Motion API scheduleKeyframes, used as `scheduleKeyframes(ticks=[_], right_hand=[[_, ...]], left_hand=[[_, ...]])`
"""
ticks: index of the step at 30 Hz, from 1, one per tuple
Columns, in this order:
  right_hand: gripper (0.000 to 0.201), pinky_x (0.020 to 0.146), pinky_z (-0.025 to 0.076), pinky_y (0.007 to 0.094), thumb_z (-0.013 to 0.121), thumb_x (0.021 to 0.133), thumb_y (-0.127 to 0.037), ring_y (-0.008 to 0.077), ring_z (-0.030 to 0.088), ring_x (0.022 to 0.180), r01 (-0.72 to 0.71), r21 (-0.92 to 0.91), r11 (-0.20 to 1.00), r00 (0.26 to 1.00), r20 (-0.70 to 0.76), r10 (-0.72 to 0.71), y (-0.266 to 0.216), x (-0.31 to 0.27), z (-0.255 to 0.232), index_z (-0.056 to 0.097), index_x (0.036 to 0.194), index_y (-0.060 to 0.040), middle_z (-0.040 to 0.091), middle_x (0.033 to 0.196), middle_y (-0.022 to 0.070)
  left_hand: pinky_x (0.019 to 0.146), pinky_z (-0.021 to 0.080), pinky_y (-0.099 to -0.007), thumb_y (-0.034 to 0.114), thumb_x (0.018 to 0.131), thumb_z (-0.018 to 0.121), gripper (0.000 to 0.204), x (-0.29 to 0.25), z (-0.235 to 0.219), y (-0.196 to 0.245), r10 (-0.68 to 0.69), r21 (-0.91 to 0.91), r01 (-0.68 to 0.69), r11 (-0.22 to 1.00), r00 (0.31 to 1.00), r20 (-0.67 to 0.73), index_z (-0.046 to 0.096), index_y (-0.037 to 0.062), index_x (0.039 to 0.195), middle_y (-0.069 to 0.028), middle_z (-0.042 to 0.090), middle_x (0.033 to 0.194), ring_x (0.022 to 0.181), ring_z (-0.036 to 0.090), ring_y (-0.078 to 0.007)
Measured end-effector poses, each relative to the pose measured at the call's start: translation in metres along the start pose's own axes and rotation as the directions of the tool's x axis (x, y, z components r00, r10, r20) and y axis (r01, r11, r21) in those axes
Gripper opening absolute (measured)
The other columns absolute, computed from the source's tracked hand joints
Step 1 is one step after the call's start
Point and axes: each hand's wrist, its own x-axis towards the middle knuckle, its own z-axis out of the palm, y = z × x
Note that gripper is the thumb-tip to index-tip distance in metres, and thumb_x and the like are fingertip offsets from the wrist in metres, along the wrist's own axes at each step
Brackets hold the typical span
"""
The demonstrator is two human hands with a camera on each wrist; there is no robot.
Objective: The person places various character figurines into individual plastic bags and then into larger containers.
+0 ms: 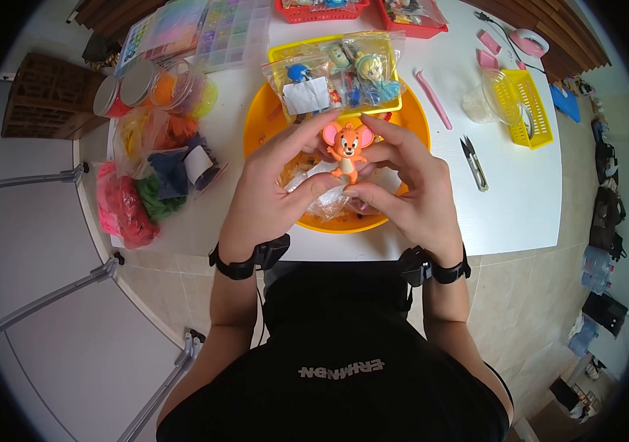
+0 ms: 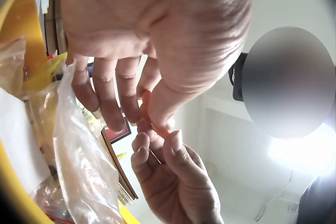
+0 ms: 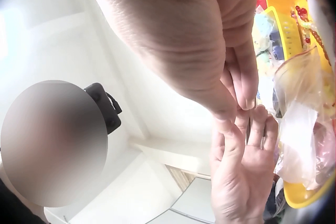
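Note:
An orange mouse figurine (image 1: pixel 348 151) with pink ears and a cream belly is held upright between both hands, above a round orange tray (image 1: pixel 255 118) in the head view. The left hand (image 1: pixel 274 173) pinches it from the left, thumb near its feet and a fingertip by its ear. From the other side the right hand (image 1: pixel 417 184) pinches it, thumb at the feet and fingers by the other ear. In the left wrist view only an orange edge (image 2: pixel 146 103) shows between the fingers; in the right wrist view the hands hide the figurine.
Clear plastic bags (image 1: pixel 322 195) lie in the tray. Behind is a yellow basket (image 1: pixel 281 53) of bagged figurines. Coloured bags (image 1: pixel 126 202), jars (image 1: pixel 137 87) and bead cases (image 1: pixel 233 33) stand left; snips (image 1: pixel 474 163), pink tweezers (image 1: pixel 433 99) and another yellow basket (image 1: pixel 535 110) lie right.

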Motion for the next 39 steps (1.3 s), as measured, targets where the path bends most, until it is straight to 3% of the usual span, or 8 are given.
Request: scheduleKeyframes(ticks=[8, 11, 15, 18, 26, 29, 32, 39], right_hand=[[0.071, 0.085, 0.058, 0.0314, 0.085, 0.081, -0.008, 0.0190, 0.070, 0.091, -0.055, 0.000, 0.998, 0.998, 0.012, 0.055, -0.006, 0.000, 0.001, 0.052, 0.144, -0.0021, 0.073, 0.106, 0.0096], [0.072, 0.086, 0.057, 0.0328, 0.084, 0.081, -0.008, 0.0194, 0.068, 0.094, 0.112, -0.182, 0.977, 0.993, 0.067, -0.101, -0.005, 0.001, -0.005, 0.051, 0.146, -0.0025, 0.071, 0.106, 0.0095], [0.072, 0.087, 0.055, 0.0321, 0.084, 0.081, -0.006, 0.0187, 0.066, 0.096, 0.064, -0.106, 0.992, 0.997, 0.056, -0.059, -0.003, 0.000, -0.004, 0.051, 0.146, -0.0021, 0.069, 0.105, 0.0082], [0.071, 0.087, 0.053, 0.0307, 0.084, 0.081, -0.005, 0.0179, 0.066, 0.095, -0.017, -0.016, 1.000, 0.999, 0.038, 0.018, 0.002, -0.001, -0.002, 0.052, 0.145, -0.0017, 0.069, 0.104, 0.0071], [0.070, 0.087, 0.053, 0.0303, 0.084, 0.080, -0.003, 0.0173, 0.066, 0.095, -0.004, -0.059, 0.998, 1.000, 0.020, 0.005, 0.000, -0.001, -0.001, 0.053, 0.143, -0.0014, 0.068, 0.102, 0.0069], [0.069, 0.085, 0.054, 0.0295, 0.084, 0.080, -0.003, 0.0168, 0.066, 0.095, -0.072, 0.003, 0.997, 0.997, 0.017, 0.072, 0.001, -0.001, 0.000, 0.054, 0.142, -0.0014, 0.068, 0.100, 0.0066], [0.068, 0.080, 0.055, 0.0283, 0.084, 0.081, -0.003, 0.0162, 0.065, 0.094, -0.017, -0.023, 1.000, 1.000, 0.011, 0.017, 0.005, -0.001, 0.000, 0.054, 0.142, -0.0016, 0.067, 0.099, 0.0062], [0.068, 0.077, 0.055, 0.0283, 0.083, 0.080, -0.001, 0.0154, 0.063, 0.089, -0.140, 0.006, 0.990, 0.990, -0.003, 0.140, -0.003, -0.002, 0.001, 0.055, 0.141, -0.0016, 0.064, 0.094, 0.0055]], left_hand=[[0.093, 0.053, -0.0308, -0.001, 0.084, 0.079, 0.060, -0.002, 0.001, -0.001, -0.036, -0.028, 0.035, 0.999, 0.999, -0.032, 0.056, 0.0012, 0.140, -0.0094, 0.069, 0.106, 0.099, 0.068, -0.0170], [0.092, 0.053, -0.0312, 0.001, 0.082, 0.082, 0.058, -0.004, 0.001, -0.006, -0.027, 0.000, 0.027, 1.000, 0.999, -0.036, 0.058, 0.0012, 0.135, -0.0096, 0.070, 0.105, 0.098, 0.069, -0.0171], [0.090, 0.053, -0.0316, 0.002, 0.080, 0.084, 0.060, -0.002, 0.000, 0.004, 0.010, 0.148, -0.003, 0.989, 0.999, -0.047, 0.059, 0.0020, 0.134, -0.0094, 0.071, 0.102, 0.096, 0.070, -0.0170], [0.090, 0.053, -0.0314, 0.001, 0.079, 0.084, 0.061, -0.001, 0.000, 0.007, 0.054, 0.155, -0.045, 0.987, 0.997, -0.057, 0.059, 0.0021, 0.135, -0.0090, 0.071, 0.099, 0.094, 0.070, -0.0169], [0.092, 0.053, -0.0317, -0.002, 0.080, 0.082, 0.064, -0.002, 0.002, -0.003, 0.046, 0.083, -0.042, 0.996, 0.998, -0.041, 0.058, 0.0015, 0.139, -0.0081, 0.071, 0.095, 0.092, 0.069, -0.0158], [0.093, 0.052, -0.0315, -0.002, 0.081, 0.081, 0.064, -0.002, 0.002, -0.002, 0.046, 0.089, -0.042, 0.995, 0.998, -0.034, 0.057, 0.0012, 0.141, -0.0072, 0.071, 0.093, 0.092, 0.069, -0.0150], [0.093, 0.052, -0.0314, -0.002, 0.082, 0.081, 0.064, -0.002, 0.004, -0.001, 0.030, 0.068, -0.027, 0.997, 0.999, -0.034, 0.057, 0.0009, 0.141, -0.0063, 0.070, 0.092, 0.092, 0.068, -0.0143], [0.092, 0.052, -0.0306, 0.000, 0.086, 0.077, 0.065, -0.005, 0.004, 0.003, -0.001, 0.032, 0.001, 0.999, 1.000, -0.009, 0.052, -0.0004, 0.146, -0.0071, 0.069, 0.096, 0.092, 0.067, -0.0137]])
